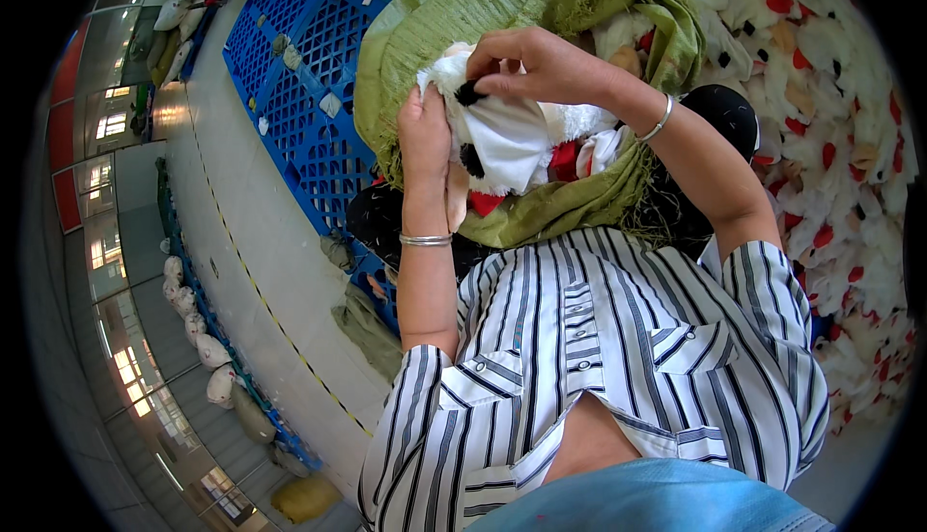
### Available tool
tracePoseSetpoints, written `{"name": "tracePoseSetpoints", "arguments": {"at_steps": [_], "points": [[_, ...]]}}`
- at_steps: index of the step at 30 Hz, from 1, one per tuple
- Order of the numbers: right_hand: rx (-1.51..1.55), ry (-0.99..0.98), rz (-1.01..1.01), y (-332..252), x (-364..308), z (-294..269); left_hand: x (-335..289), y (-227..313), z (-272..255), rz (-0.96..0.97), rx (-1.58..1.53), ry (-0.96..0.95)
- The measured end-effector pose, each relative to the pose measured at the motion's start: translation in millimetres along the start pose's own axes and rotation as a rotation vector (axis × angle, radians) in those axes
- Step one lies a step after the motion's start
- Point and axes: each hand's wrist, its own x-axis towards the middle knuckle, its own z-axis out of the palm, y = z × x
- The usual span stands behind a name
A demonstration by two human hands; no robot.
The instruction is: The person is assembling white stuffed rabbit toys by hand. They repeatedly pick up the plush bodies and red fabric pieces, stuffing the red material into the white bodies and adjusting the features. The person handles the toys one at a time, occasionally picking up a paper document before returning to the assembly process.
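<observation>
Hands first: I see both raised at the upper centre of the frame, working on a white plush toy with black patches and red trim [507, 141]. The left hand [425, 136] lies with its fingers pressed together along the toy's left side, gripping it from behind, a silver bangle [426, 239] on that wrist. The right hand [536, 64] comes over the top, its fingertips pinching the fluffy white edge beside a round black patch; a second silver bangle [660, 122] circles that wrist. The toy sits at the mouth of a green woven sack [463, 20], which fills the upper middle of the picture and seems to hold more plush pieces, though the fisheye bend makes that hard for me to confirm. Along the right edge lies a heap of white plush pieces with red and black spots [840, 146]. In the upper left, blue plastic lattice pallets [299, 78] rest on a grey floor marked with a yellow-and-black striped line [261, 291]. A black-and-white striped shirt [599, 358] fills the lower centre.
</observation>
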Motion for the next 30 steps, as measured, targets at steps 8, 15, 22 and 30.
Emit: {"name": "tracePoseSetpoints", "arguments": {"at_steps": [8,15,22,30], "points": [[-0.213,0.111,-0.05,5.4,1.0,3.0,7.9,5.2,3.1,-0.122,0.047,-0.071],[-0.275,0.205,-0.014,12.4,2.9,-12.1,-19.1,28.9,-10.2,-0.256,0.014,-0.48],[-0.184,0.125,-0.265,-22.6,-0.7,10.5,-11.4,7.1,-0.9,-0.193,-0.093,-0.15],[-0.467,-0.012,0.032,0.4,-2.5,25.9,-5.0,4.8,12.5,-0.139,-0.141,0.114]]}}
